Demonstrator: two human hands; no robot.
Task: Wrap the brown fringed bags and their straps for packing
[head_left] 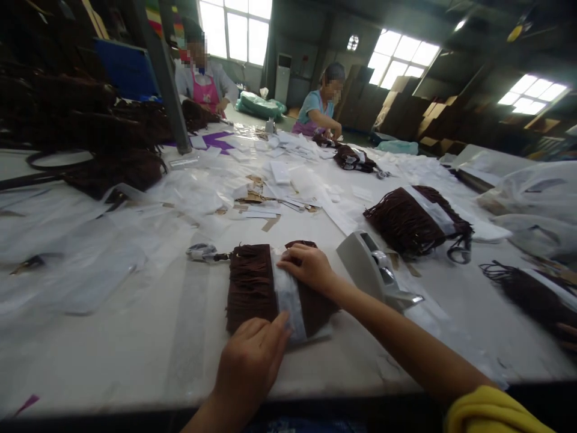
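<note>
A dark brown fringed bag (250, 282) lies flat on the white table in front of me, with a whitish, partly see-through wrapping band (288, 294) around its middle. My left hand (252, 355) is at the near end, fingers curled and closed at the band's lower edge. At the far end, my right hand (309, 264) pinches the band's upper edge, thumb and fingers together. From the bag's upper left corner sticks out a wrapped strap end or metal fitting (201, 252). Just right of my right hand stands a grey tape dispenser (367, 267).
Another banded fringed bag (406, 219) lies beyond the dispenser, and one more (532, 294) at the right edge. Clear plastic bags (103, 264) and paper scraps (256, 195) litter the table (135, 361). A metal post (166, 78) rises at the left. Two co-workers work across the table.
</note>
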